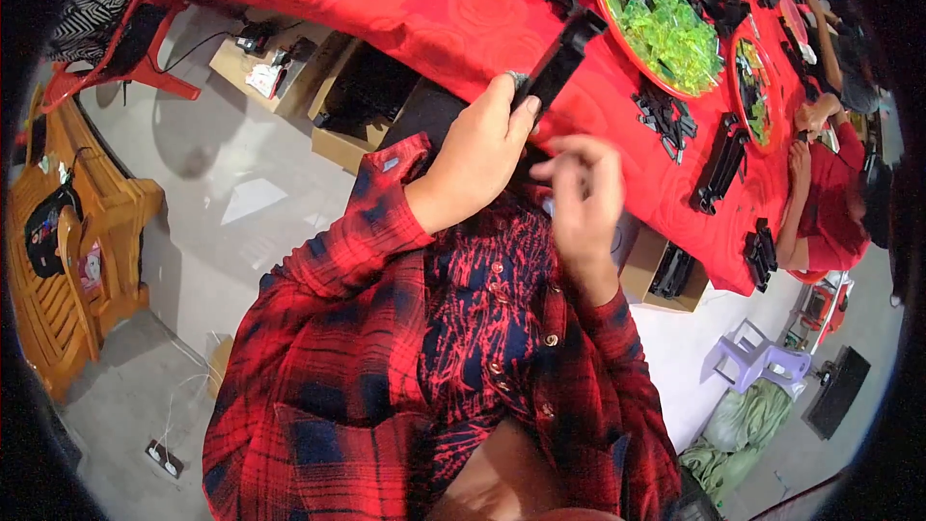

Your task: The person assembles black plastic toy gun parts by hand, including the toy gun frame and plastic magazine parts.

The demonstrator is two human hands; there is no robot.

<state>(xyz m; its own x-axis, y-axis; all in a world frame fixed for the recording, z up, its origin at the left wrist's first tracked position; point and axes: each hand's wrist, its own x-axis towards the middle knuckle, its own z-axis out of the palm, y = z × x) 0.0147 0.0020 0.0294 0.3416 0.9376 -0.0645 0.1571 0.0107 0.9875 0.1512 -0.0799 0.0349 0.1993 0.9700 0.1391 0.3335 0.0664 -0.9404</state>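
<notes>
My left hand [477, 150] is closed around a long, narrow black plastic part [561, 56], the thumb and fingers pressed on its lower portion. The part slants up and to the right over the edge of the red-covered table [453, 14]. Close beside it, to the right, is my right hand [588, 203], raised with curled fingers and smeared by motion. Whether anything is between its fingers does not show. Small translucent yellow-green pieces [666, 29] fill a red basin [666, 87] beyond my hands.
Black parts [719, 164] lie about the table, with a small pile [666, 123] by the basin. A smaller red tray [741, 96] stands farther right. Another person in red [834, 203] works at the right. Cardboard boxes [338, 140] sit below the table; a wooden bench [58, 309] stands left.
</notes>
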